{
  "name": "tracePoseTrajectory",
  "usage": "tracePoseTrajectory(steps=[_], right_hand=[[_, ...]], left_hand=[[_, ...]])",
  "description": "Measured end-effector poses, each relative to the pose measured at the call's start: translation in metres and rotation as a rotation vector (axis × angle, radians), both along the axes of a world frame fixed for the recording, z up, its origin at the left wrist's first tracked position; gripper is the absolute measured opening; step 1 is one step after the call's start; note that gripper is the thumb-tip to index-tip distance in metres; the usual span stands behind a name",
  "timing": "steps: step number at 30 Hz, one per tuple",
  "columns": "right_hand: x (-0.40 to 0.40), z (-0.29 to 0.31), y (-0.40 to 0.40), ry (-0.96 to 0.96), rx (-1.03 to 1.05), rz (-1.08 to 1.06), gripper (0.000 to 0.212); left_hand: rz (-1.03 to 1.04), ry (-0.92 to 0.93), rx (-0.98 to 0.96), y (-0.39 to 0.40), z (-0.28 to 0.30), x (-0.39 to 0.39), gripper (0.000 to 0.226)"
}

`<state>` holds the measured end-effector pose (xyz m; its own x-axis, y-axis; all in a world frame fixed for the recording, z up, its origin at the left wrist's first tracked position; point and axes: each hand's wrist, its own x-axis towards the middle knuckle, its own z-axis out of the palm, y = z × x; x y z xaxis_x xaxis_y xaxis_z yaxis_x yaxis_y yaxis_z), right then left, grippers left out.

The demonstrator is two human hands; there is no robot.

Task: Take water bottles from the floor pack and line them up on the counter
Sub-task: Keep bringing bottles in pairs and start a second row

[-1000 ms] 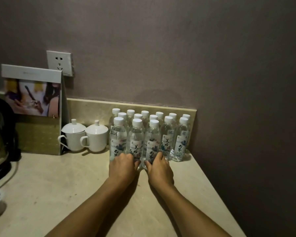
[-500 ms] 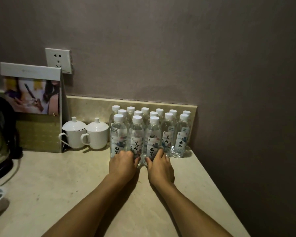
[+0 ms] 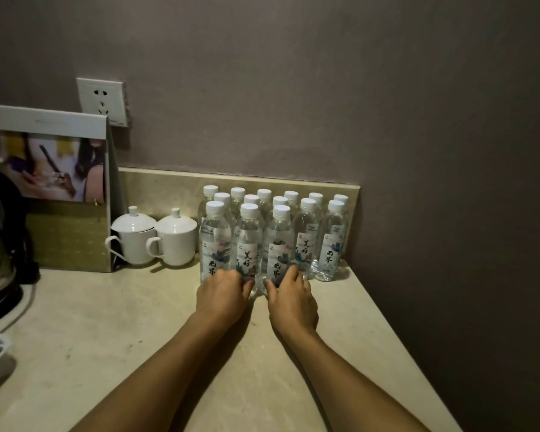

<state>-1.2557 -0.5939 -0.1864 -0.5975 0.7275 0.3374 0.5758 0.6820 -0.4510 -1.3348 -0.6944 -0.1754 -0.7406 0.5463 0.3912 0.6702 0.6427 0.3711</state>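
Clear plastic white-capped water bottles (image 3: 275, 241) are standing in rows on the beige stone counter (image 3: 113, 332); left hand (image 3: 222, 294) and right hand (image 3: 290, 299) are cupping the front ones, so the task is looking nearly finished.

Clear bottles (image 3: 273, 241) w/ white caps, floral labels, white lidded cups (image 3: 156, 238), beige counter (image 3: 138, 338), grey-purple wall (image 3: 325, 88)

Front-left bottle (image 3: 215, 244) label: brush characters "无界", lower part hidden by a hand.
Front-middle bottle (image 3: 248, 247) label: "美好".
Front-right bottle (image 3: 278, 249) label: "无界".
Second-row bottle (image 3: 306, 241) label: "美好".
Far-right bottle (image 3: 332, 244) label: "无界".
Standing card (image 3: 52, 157): top-strip print too small to read.
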Motion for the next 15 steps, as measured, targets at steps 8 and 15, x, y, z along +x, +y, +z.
tracePoseTrajectory(steps=[8, 15], right_hand=[[0.002, 0.0005, -0.0012, 0.014, -0.008, -0.005, 0.06], [0.0012, -0.0008, -0.0007, 0.029, -0.03, 0.005, 0.063]], left_hand=[[-0.006, 0.014, 0.0, -0.0008, 0.0045, 0.004, 0.026], [-0.016, -0.018, 0.012, -0.003, 0.0034, 0.0052, 0.023]])
